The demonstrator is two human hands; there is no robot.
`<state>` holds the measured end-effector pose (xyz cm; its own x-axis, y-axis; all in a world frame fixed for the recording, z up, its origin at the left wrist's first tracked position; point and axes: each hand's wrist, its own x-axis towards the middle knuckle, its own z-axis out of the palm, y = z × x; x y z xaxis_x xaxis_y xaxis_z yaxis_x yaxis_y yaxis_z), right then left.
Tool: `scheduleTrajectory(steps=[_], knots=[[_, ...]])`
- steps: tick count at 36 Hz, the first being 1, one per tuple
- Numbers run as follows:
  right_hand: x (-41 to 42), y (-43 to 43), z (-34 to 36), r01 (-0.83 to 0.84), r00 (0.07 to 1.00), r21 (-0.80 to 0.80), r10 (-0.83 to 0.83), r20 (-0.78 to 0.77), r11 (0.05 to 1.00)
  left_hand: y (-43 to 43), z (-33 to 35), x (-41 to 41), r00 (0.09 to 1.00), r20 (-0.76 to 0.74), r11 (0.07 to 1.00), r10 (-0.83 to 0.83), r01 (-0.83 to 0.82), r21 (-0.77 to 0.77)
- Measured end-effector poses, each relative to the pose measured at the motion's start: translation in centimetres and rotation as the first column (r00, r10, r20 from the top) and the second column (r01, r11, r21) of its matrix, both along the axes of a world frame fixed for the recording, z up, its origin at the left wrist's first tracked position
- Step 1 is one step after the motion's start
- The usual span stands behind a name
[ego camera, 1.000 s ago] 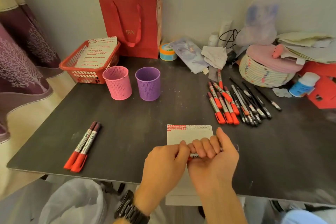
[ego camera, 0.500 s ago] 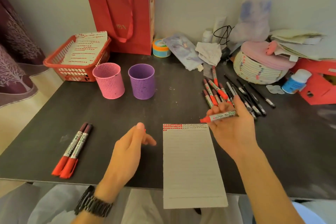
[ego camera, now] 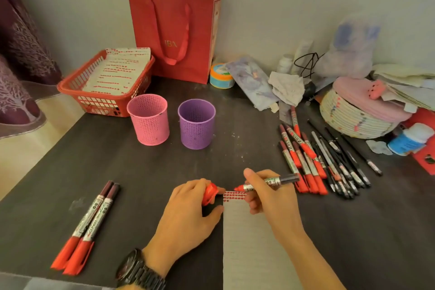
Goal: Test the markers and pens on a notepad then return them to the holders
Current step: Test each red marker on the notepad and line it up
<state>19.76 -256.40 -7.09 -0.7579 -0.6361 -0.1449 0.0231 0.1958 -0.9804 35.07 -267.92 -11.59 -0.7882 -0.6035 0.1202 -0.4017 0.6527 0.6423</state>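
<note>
My right hand point(ego camera: 270, 200) grips an uncapped red marker point(ego camera: 268, 182), its red tip hovering at the top edge of the white notepad point(ego camera: 254, 242), over rows of red test marks. My left hand point(ego camera: 188, 214) holds the marker's red cap point(ego camera: 210, 193) and rests at the notepad's left edge. A pink holder point(ego camera: 148, 119) and a purple holder point(ego camera: 196, 123) stand further back on the table. Two capped red markers point(ego camera: 87, 226) lie at the left. Several red markers point(ego camera: 301, 158) and black pens point(ego camera: 341, 160) lie at the right.
On the dark table point(ego camera: 141, 172), a red basket point(ego camera: 94, 92) with marked papers and a red paper bag point(ego camera: 174, 28) stand at the back left. A woven basket point(ego camera: 353, 120), a blue-and-white bottle point(ego camera: 409, 139), tape and papers crowd the back right.
Both hands first gripped the marker together. The left hand pulled the cap away, and the right hand has now brought the marker's tip down to the notepad's top. The left hand moved to the notepad.
</note>
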Motion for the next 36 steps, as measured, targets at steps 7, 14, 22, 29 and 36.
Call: scheduleTrajectory(steps=[7, 14, 22, 29, 36], knots=[[0.6, -0.5, -1.9, 0.049, 0.968, 0.039, -0.037, -0.247, 0.998, 0.2, -0.3, -0.3, 0.998, 0.059, 0.998, 0.028, -0.025, -0.052], [0.3, -0.3, -2.6, 0.067, 0.957, 0.033, -0.055, -0.286, 0.997, 0.1, -0.5, -0.5, 0.997, 0.064, 0.998, 0.050, -0.047, -0.049], [0.2, -0.4, -3.0, 0.066, 0.949, 0.031, -0.054, -0.310, 0.997, -0.1, -0.5, -0.5, 0.996, 0.071, 0.999, 0.047, -0.045, -0.030], [0.3, -0.7, -3.1, 0.069, 0.938, 0.034, -0.053, -0.343, 0.997, 0.0, -0.3, -0.6, 0.994, 0.089, 0.998, 0.067, -0.067, -0.004], [0.4, -0.8, -3.2, 0.077, 0.928, 0.057, -0.051, -0.370, 0.995, -0.1, -0.2, -0.6, 0.991, 0.111, 0.998, 0.069, -0.070, 0.007]])
